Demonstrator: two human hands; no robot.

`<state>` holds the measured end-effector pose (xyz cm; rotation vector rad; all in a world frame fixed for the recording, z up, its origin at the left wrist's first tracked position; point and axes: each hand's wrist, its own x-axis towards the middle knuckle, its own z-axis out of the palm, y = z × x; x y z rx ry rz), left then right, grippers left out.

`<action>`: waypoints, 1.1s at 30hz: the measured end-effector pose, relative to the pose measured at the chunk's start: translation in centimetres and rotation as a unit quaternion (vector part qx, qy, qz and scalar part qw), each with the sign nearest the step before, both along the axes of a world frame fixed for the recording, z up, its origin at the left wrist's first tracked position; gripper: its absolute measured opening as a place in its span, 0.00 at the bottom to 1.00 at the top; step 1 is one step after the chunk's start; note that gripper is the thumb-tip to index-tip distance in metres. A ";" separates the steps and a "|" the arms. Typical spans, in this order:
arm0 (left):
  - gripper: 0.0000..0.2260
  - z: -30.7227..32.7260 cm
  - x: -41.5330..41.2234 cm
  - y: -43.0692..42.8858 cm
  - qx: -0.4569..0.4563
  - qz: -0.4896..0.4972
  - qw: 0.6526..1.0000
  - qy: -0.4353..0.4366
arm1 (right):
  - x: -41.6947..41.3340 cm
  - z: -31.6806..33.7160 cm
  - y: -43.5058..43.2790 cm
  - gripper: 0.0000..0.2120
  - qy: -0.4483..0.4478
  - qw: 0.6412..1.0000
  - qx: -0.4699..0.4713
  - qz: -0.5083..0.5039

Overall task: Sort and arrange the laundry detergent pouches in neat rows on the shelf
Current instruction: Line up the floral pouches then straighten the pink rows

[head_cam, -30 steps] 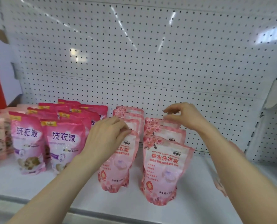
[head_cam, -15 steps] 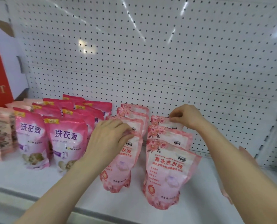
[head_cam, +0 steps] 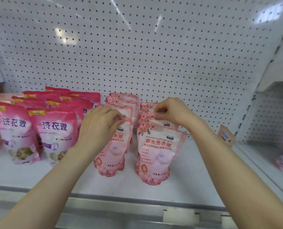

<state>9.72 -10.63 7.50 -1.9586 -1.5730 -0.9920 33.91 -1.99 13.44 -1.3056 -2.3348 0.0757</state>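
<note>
pouches [head_cam: 155, 156] upright, hands [head_cam: 99, 124] pinching tops

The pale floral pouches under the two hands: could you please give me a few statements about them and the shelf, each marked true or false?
1. The left hand grips the top of a pale floral pouch. True.
2. The right hand rests flat on the shelf. False: it pinches a pouch top in the right row.
3. Darker pink pouches stand left of the floral ones. True.
4. The pegboard holds hanging goods. False: it is bare.
</note>
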 end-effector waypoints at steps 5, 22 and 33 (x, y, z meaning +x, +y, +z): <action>0.11 -1.3 1.0 -1.2 0.065 -0.019 0.997 -0.036 | 3.1 -1.8 -3.5 0.09 0.150 0.981 0.106 -0.060; 0.11 -9.9 27.2 -4.5 -0.040 -0.293 0.950 -0.097 | 30.0 -18.2 -13.6 0.11 0.419 0.830 0.186 -0.317; 0.22 -9.4 49.4 4.3 -0.250 -0.314 0.893 -0.203 | 55.0 -14.2 -3.4 0.31 0.368 0.845 0.037 -0.386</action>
